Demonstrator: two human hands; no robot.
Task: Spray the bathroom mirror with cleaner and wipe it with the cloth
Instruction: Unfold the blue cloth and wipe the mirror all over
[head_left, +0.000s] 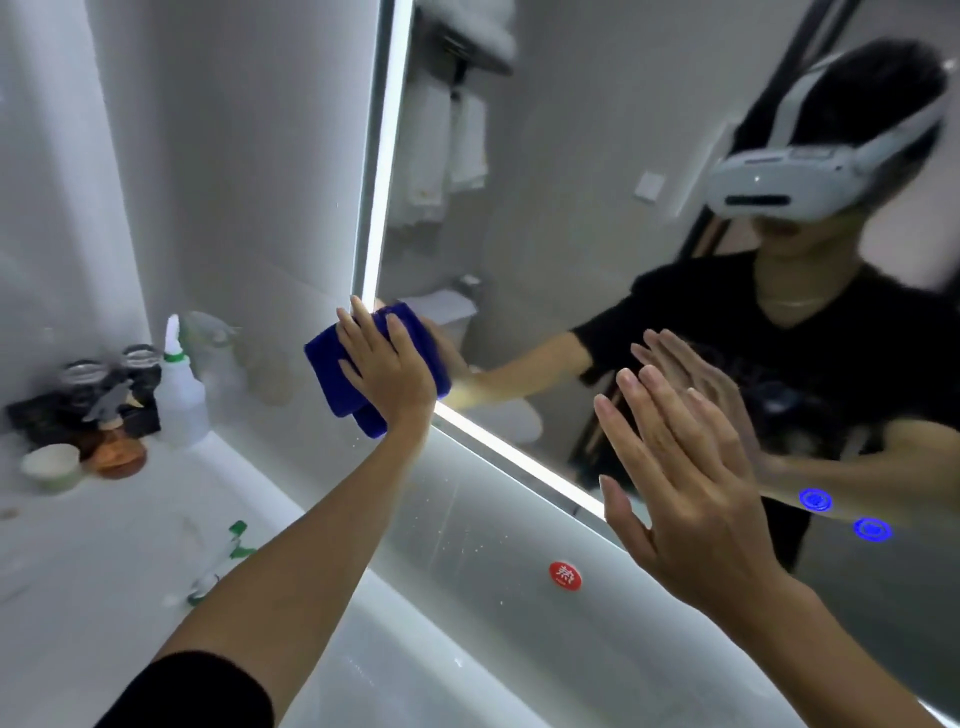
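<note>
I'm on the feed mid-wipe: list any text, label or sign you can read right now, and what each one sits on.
"热": white character on the round red sticker, stuck on the frosted lower border of the lit wall mirror.
Two glowing blue round touch icons on the mirror glass: symbols too blurred to read.
White plastic spray bottle with green collar on the counter: no label legible.
Dark jars beside it: labels too blurred.
Folded blue cloth: no text.

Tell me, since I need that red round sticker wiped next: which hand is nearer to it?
Right. The right hand lies flat on the mirror just above the red sticker; the left hand presses the cloth at the far corner.
</note>
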